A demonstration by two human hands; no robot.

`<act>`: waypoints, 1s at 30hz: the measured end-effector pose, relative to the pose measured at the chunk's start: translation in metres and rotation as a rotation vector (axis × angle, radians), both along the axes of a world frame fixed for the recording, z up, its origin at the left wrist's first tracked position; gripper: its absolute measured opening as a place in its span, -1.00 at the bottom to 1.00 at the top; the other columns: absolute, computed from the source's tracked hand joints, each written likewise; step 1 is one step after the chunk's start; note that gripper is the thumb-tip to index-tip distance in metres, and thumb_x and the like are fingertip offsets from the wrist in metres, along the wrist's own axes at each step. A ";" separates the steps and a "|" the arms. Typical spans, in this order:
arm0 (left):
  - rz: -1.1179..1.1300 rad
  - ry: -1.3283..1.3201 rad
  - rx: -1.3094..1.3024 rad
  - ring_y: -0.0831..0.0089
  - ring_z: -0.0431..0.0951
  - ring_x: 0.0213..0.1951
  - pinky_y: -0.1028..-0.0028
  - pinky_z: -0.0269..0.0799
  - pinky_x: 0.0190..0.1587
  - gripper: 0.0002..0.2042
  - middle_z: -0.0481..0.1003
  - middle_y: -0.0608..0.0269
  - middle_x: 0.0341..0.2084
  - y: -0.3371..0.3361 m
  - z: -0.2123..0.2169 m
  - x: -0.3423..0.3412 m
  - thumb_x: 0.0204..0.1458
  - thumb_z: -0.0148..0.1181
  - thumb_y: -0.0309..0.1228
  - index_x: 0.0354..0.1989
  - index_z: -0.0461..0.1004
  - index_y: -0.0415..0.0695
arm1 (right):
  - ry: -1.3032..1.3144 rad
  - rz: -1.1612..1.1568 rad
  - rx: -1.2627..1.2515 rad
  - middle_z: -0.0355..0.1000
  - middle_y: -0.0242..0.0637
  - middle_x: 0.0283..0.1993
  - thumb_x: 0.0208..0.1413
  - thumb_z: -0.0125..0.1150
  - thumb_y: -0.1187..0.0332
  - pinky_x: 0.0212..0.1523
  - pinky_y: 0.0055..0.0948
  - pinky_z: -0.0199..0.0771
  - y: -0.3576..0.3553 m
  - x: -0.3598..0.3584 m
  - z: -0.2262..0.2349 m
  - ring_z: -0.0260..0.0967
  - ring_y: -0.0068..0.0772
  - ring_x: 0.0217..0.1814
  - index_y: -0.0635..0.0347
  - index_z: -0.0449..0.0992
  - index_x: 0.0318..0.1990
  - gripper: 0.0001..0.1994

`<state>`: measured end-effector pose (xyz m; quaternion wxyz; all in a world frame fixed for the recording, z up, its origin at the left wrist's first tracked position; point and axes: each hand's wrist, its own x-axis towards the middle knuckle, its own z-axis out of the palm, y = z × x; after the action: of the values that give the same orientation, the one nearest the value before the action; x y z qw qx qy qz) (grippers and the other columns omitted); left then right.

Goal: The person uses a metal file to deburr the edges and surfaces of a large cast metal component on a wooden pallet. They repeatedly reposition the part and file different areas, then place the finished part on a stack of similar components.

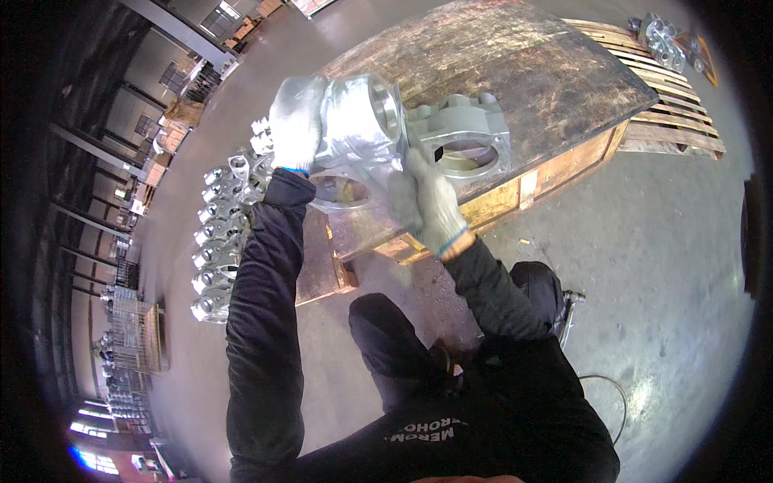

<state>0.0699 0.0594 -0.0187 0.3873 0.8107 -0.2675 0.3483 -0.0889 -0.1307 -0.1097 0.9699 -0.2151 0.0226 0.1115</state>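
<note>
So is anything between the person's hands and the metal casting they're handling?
Nothing visible: the left hand and right hand, both gloved, already grip the silver casting directly, above the wooden bench.

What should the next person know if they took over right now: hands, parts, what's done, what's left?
Left hand: gloved, grip on the top of a silver metal casting, lifted over the wooden bench edge.
Right hand: gloved, supporting the same casting from below.
A second casting lies on the bench beside it.
A row of similar castings sits on the floor to the left; a few more lie on the far pallet.
Done: casting in hand. Left: cannot tell where it goes.
</note>
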 end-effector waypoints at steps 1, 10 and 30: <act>0.003 -0.005 0.012 0.56 0.54 -0.21 0.51 0.46 -0.13 -0.82 0.63 0.26 -0.25 0.000 0.000 0.000 0.29 0.24 -0.40 -0.08 0.63 -0.24 | 0.093 0.091 -0.013 0.34 -0.48 -0.51 0.48 0.00 0.05 -0.68 -0.55 0.26 -0.003 -0.005 0.006 0.25 -0.53 -0.67 -0.06 0.40 -0.14 -0.77; 0.041 0.015 -0.007 0.56 0.54 -0.23 0.51 0.46 -0.13 -0.81 0.63 0.27 -0.29 -0.008 0.004 -0.009 0.28 0.27 -0.35 -0.11 0.63 -0.23 | 0.127 0.037 -0.174 0.33 -0.49 -0.55 0.43 0.01 -0.07 -0.75 -0.51 0.19 0.016 0.004 -0.010 0.23 -0.55 -0.72 -0.09 0.51 0.03 -0.67; 0.106 0.109 -0.060 0.37 0.62 -0.23 0.38 0.50 -0.11 -0.73 0.67 0.13 -0.25 -0.028 0.022 -0.035 0.23 0.32 -0.23 -0.10 0.61 -0.21 | -0.111 0.141 -0.410 0.27 -0.56 -0.58 0.46 0.02 0.11 -0.77 -0.59 0.13 -0.040 0.019 -0.010 0.09 -0.68 -0.75 -0.18 0.10 0.59 -0.40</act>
<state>0.0349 0.0314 0.0030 0.4062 0.8296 -0.1920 0.3315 -0.0703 -0.1702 -0.1200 0.8955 -0.4145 -0.0235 0.1603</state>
